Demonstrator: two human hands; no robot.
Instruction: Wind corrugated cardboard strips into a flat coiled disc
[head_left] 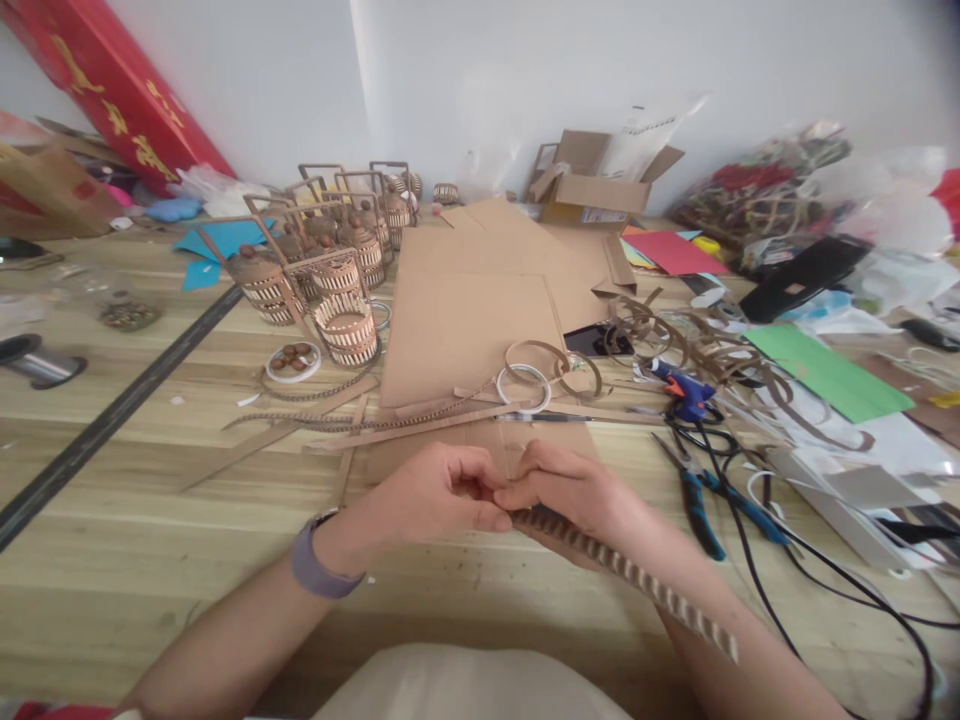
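Over the wooden table (112, 560), my left hand (439, 495) and right hand (574, 495) meet, both pinching one end of a cardboard strip (645, 585); its length slants back toward me, rightward.

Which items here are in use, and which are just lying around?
In use: left hand, right hand, the corrugated strip both pinch.
Lying about: blue pliers, glue gun, tape roll, cardboard lanterns, green paper, cardboard box.
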